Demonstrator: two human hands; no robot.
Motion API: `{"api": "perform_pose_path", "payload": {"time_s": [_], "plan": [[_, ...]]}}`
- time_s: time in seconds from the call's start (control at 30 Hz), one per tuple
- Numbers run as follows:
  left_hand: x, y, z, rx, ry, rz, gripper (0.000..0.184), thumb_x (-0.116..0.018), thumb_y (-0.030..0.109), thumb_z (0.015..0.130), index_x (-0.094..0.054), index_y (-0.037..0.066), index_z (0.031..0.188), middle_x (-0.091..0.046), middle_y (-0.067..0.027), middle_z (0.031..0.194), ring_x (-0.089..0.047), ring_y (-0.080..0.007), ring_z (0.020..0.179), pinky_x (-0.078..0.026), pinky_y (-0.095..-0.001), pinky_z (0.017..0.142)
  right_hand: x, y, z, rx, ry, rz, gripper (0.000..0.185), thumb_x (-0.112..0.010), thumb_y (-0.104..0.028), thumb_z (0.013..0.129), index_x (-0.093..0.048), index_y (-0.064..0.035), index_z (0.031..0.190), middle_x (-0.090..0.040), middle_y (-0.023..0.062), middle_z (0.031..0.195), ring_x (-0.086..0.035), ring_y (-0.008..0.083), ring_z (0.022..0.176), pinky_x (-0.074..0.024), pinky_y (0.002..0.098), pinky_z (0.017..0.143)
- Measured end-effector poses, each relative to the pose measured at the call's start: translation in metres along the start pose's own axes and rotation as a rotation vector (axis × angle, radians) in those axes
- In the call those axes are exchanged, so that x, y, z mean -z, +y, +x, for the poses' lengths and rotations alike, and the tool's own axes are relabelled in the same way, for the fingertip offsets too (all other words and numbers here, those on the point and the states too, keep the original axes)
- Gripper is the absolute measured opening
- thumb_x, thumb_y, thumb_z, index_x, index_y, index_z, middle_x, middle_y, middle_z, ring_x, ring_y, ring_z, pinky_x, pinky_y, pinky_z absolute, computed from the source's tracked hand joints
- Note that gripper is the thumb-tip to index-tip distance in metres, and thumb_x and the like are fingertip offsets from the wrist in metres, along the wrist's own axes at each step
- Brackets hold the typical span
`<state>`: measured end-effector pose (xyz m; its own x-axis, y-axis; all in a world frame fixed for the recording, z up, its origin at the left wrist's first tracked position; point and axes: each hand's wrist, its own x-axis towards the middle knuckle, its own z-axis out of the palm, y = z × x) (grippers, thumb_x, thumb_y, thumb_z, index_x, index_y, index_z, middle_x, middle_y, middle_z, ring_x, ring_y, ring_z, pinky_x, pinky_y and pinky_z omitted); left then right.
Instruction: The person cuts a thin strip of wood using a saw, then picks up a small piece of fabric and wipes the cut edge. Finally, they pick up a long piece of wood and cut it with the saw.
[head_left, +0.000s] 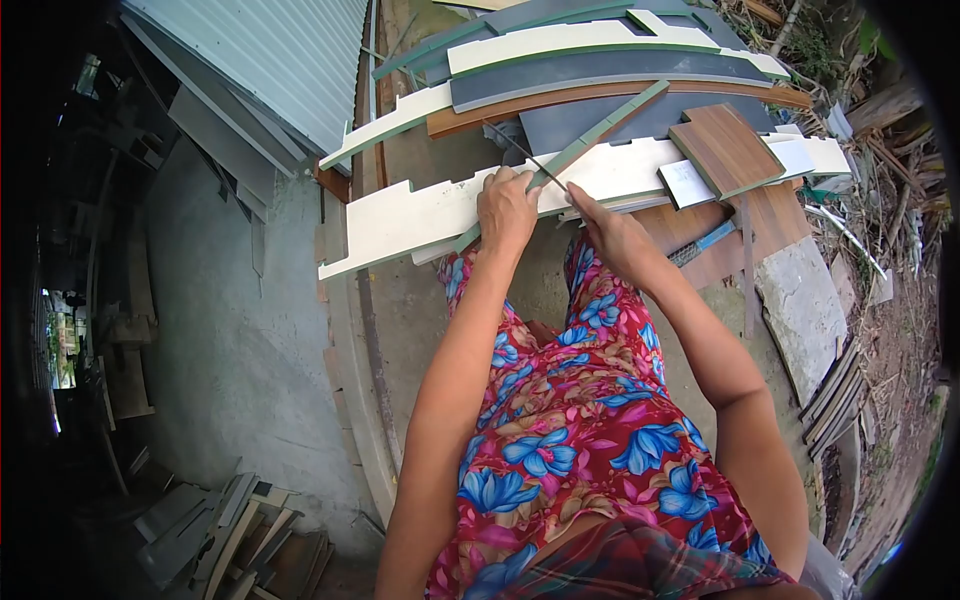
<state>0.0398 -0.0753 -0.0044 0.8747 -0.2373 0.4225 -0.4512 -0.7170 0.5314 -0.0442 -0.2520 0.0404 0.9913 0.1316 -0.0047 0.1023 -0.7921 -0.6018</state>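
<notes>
My left hand (507, 210) has its fingers closed over a narrow green-edged strip of board (610, 125). The strip lies slantwise across a long white board with notches cut in its edge (420, 212). In my right hand (612, 232) is a long, thin, dark file-like tool (524, 153), gripped at its near end. It crosses the strip just right of my left fingers and seems to touch its edge. A brown wood-grain piece (728, 150) and a small white piece (686, 184) lie on the boards to the right.
A blue-handled tool (716, 236) rests on a wood-grain panel (770, 225) at right. More white and grey boards (600, 75) are stacked ahead. A corrugated metal wall (270, 60) stands at left, with scrap boards (235, 540) below. A stone slab (802, 310) is at right.
</notes>
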Motion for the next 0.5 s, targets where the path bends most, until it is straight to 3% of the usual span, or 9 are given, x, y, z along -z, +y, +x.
{"api": "perform_pose_path", "payload": {"time_s": [0.17,0.47,0.5], "plan": [[0.000,-0.001,-0.001,-0.013,0.020,0.018,0.027,-0.076,0.008,0.076,-0.073,0.001,0.102,-0.065,-0.0162,0.095,-0.061,-0.0367,0.091,-0.051,-0.0454,0.078,-0.020,0.001,0.047,0.034,0.032,0.005,0.057,-0.049,-0.007,0.095,-0.038,-0.0153,0.150,-0.065,0.0331,0.090,-0.065,0.0480,0.085,-0.0504,0.0523,0.076],[0.002,-0.001,-0.001,0.003,-0.004,-0.002,0.026,-0.074,0.011,0.080,-0.073,0.001,0.104,-0.064,-0.0165,0.094,-0.061,-0.0363,0.093,-0.050,-0.0441,0.082,0.021,0.005,-0.101,-0.009,0.051,0.101,0.057,-0.048,-0.007,0.096,-0.038,-0.0191,0.150,-0.061,0.0352,0.088,-0.063,0.0486,0.083,-0.0474,0.0539,0.070],[0.003,0.000,-0.003,0.003,-0.009,0.002,0.026,-0.074,0.011,0.080,-0.073,0.000,0.104,-0.064,-0.0166,0.094,-0.061,-0.0363,0.094,-0.049,-0.0441,0.082,0.023,0.003,-0.098,-0.043,0.001,0.066,0.056,-0.048,-0.007,0.096,-0.037,-0.0173,0.151,-0.061,0.0340,0.097,-0.062,0.0484,0.089,-0.0482,0.0523,0.074]]}}
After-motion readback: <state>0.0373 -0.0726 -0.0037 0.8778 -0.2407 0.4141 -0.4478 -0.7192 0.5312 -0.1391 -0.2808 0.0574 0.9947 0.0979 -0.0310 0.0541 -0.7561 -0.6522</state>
